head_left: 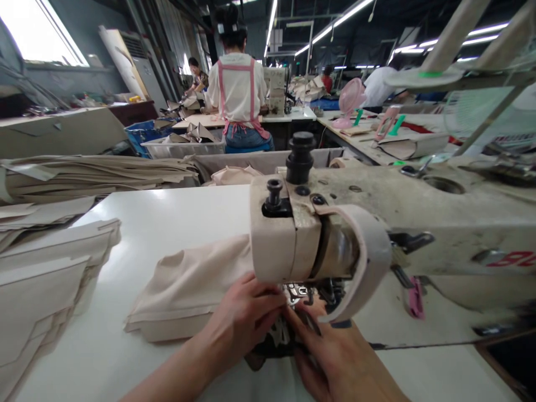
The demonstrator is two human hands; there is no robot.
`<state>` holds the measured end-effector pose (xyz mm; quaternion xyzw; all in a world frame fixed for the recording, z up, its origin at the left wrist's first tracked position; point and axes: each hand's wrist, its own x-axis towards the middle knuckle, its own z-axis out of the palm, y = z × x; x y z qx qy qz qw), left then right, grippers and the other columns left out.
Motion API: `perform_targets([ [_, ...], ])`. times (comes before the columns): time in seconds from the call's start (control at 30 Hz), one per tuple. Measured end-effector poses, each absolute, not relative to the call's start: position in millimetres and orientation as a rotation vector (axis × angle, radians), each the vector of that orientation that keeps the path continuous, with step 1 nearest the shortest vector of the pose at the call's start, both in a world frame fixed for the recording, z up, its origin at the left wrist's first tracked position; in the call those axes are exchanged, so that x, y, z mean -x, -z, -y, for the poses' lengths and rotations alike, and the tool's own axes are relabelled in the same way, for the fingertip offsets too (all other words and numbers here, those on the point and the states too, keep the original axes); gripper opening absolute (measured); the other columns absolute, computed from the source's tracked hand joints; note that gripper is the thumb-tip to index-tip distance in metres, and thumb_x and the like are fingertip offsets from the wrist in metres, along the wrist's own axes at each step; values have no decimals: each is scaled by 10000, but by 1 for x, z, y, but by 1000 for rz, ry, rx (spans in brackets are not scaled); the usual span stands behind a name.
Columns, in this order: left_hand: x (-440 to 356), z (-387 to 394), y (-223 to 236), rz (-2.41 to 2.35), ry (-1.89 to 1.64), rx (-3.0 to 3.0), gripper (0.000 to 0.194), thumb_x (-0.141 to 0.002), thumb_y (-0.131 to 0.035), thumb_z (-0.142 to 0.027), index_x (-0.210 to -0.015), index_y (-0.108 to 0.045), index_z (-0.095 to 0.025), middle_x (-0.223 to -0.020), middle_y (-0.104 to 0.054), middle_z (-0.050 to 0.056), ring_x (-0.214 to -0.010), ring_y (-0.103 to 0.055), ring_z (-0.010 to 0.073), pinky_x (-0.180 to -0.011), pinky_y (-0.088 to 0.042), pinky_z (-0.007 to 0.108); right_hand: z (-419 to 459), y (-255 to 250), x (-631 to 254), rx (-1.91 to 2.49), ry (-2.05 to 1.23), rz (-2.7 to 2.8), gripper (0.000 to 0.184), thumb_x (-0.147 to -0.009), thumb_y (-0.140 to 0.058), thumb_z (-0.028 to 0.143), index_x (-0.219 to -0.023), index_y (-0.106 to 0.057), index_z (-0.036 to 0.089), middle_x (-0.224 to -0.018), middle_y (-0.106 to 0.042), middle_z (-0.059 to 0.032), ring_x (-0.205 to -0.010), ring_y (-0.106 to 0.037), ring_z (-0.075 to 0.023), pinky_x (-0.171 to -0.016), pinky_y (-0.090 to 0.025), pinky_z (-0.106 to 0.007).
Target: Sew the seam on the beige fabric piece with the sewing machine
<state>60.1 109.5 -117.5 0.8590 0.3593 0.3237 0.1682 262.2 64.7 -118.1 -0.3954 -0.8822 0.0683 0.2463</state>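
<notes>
Both my hands work under the head of a cream sewing machine (377,223). My left hand (243,318) lies on the near edge of a beige fabric piece (188,285), fingers curled and pressed down beside the presser foot (298,291). My right hand (335,352) sits just right of it, fingers pinched together at the needle area, on fabric whose exact edge is hidden. The fabric trails away to the left across the white table (167,218).
Stacks of beige cut pieces (46,268) lie at the left, more piles (92,176) behind. A person in a white shirt and pink apron straps (237,84) sits at a machine ahead, back turned. Other workers, a pink fan (350,97) and benches stand farther off.
</notes>
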Motion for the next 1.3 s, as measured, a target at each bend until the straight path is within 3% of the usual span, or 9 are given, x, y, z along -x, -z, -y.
perform_targets([
  [0.2,-60,-113,125,-1171,-893,-2307,157,-723,-612,-72,-774,-697,-193,-791,-713,29,-801,-656,197,-677,-500,259,-62,121,-262,1098,-202,2387,490,-790,-486,75,-1273,-548,133,-1113,-595,-134,-1087,-536,-304,-974,-486,-493],
  [0.8,-65,-111,123,-1192,-933,-2315,120,-744,-558,-103,-709,-647,-176,-673,-641,10,-509,-513,109,-546,-429,230,-62,119,-260,1150,-247,2393,542,-781,-469,34,-1312,-512,132,-1188,-559,-152,-1160,-500,-313,-989,-479,-493],
  [0.97,-65,-112,120,-1182,-917,-2378,150,-784,-541,-104,-721,-654,-180,-737,-671,24,-628,-584,141,-615,-448,243,-62,121,-260,1150,-226,2394,528,-783,-469,48,-1300,-518,139,-1151,-569,-142,-1170,-497,-326,-985,-483,-506],
  [1.17,-65,-112,126,-1207,-904,-2443,123,-754,-569,-84,-706,-616,-186,-661,-629,5,-592,-554,148,-638,-451,273,-59,121,-263,1141,-249,2374,510,-777,-448,36,-1271,-525,136,-1106,-577,-138,-1147,-517,-316,-968,-493,-481],
  [1.3,-66,-111,132,-1227,-936,-2476,135,-781,-559,-72,-736,-614,-186,-668,-624,23,-731,-608,202,-709,-473,304,-59,123,-266,1120,-238,2347,476,-811,-405,18,-1262,-519,120,-1137,-563,-147,-1145,-517,-293,-972,-486,-448],
])
